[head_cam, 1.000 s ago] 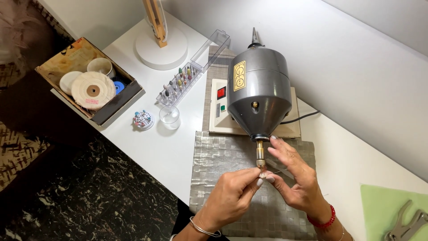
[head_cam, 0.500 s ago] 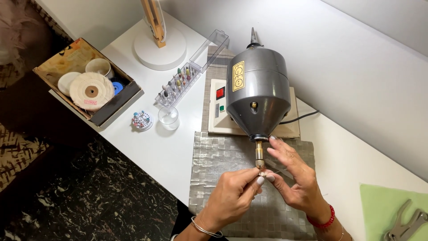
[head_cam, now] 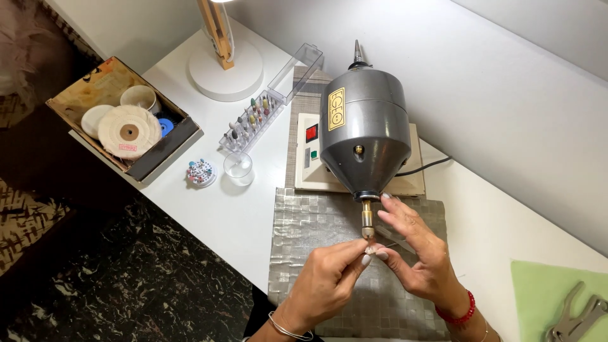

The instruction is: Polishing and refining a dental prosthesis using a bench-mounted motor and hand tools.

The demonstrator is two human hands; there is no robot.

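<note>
My left hand (head_cam: pixel 326 282) and my right hand (head_cam: pixel 421 256) meet just under the brass chuck (head_cam: pixel 367 221) that sticks out of the grey, egg-shaped metal polishing motor (head_cam: pixel 364 142). Between them I hold a tiny pale piece (head_cam: pixel 371 251); the thumb and forefinger of each hand are pinched together on it, and it sits right at the tip of the chuck, too small for me to tell what it is. The other fingers (head_cam: pixel 396 212) of my right hand are spread and rise beside the chuck.

Under my hands lies a silvery woven mat (head_cam: pixel 304 234) on the white tabletop (head_cam: pixel 234 215). The motor stands on a cream base with a red switch (head_cam: pixel 311 132). To the left of it stands a clear plastic case of small polishing bits (head_cam: pixel 250 123), its lid tipped open, and near that a small clear glass cup (head_cam: pixel 239 167) and a little round holder of coloured burs (head_cam: pixel 201 172). A shallow cardboard box (head_cam: pixel 161 149) at the tabletop's edge holds a white cloth buffing wheel (head_cam: pixel 129 132). Behind stands the round white base of a lamp (head_cam: pixel 225 73). At the far right, grey metal pliers (head_cam: pixel 579 320) rest on a pale green sheet (head_cam: pixel 538 297).
</note>
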